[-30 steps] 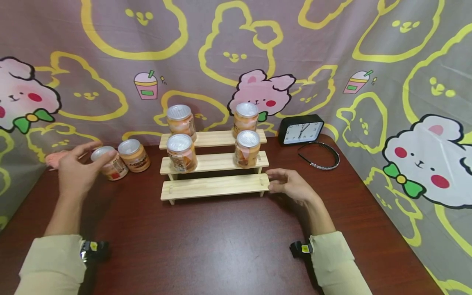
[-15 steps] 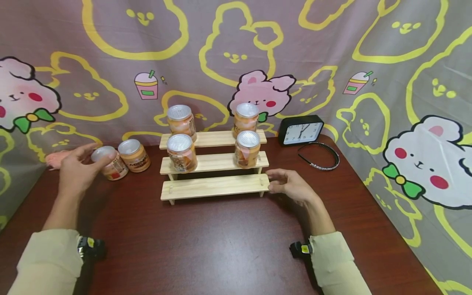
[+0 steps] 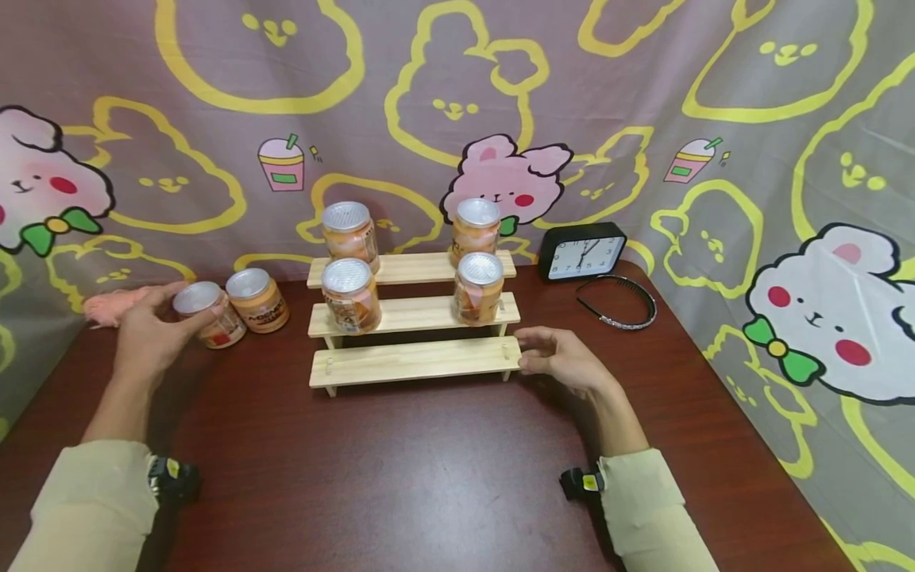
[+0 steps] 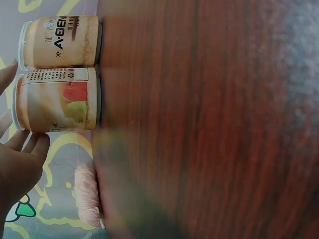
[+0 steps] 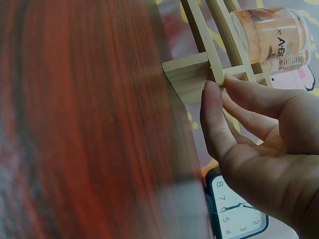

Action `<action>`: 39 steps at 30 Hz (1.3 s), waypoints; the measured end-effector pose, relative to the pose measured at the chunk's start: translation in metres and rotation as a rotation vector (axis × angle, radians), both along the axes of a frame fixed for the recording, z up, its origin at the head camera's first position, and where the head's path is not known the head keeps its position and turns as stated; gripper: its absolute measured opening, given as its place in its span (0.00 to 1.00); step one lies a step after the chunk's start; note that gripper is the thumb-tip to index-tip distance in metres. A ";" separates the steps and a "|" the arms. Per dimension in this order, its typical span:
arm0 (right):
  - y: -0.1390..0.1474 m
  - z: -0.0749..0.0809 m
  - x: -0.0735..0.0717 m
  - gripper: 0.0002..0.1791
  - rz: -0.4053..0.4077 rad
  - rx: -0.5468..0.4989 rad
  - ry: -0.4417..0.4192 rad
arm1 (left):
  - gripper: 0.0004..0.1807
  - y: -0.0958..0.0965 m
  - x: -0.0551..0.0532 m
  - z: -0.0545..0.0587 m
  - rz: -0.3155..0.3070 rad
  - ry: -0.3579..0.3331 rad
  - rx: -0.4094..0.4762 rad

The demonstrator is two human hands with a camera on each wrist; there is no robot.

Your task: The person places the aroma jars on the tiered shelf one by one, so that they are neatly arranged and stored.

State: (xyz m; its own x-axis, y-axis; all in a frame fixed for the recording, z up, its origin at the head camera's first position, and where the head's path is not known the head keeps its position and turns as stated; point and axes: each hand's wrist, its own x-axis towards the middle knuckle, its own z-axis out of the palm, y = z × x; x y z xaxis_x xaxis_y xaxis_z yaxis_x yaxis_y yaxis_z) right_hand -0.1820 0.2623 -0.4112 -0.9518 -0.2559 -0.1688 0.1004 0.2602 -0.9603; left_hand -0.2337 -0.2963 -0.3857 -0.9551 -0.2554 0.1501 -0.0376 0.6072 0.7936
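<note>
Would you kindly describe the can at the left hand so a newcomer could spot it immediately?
On the red-brown table, left of the wooden rack, stand two silver-topped cans. Take the left can, nearer the pink yarn, with the left hand around its top. Red and yellow-green patches mark its side, whereas the right can shows dark lettering.

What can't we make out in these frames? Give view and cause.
Whether the left hand grips the outer jar: left wrist view, a fingertip goes behind its lid.
Base of the top-step right jar: head view, hidden by the middle-step right jar.
Fine label print: left wrist view, too small and blurred.
Far end of the wooden stand: right wrist view, cut off by the top edge.
</note>
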 end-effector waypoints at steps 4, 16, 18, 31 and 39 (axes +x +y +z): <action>0.000 0.000 0.000 0.29 0.000 -0.010 -0.001 | 0.44 -0.001 -0.002 -0.001 -0.010 -0.010 -0.020; -0.002 0.000 0.001 0.29 -0.006 -0.006 0.002 | 0.40 -0.005 -0.002 -0.005 0.017 0.013 -0.067; -0.002 -0.001 0.001 0.29 -0.013 -0.005 0.000 | 0.39 -0.005 -0.001 -0.005 0.020 0.024 -0.087; -0.001 -0.003 0.001 0.29 -0.004 -0.017 0.012 | 0.45 -0.009 0.009 0.009 -0.055 -0.059 -0.115; 0.000 0.000 0.001 0.29 -0.004 -0.016 0.007 | 0.43 -0.004 0.014 0.017 -0.135 -0.059 -0.159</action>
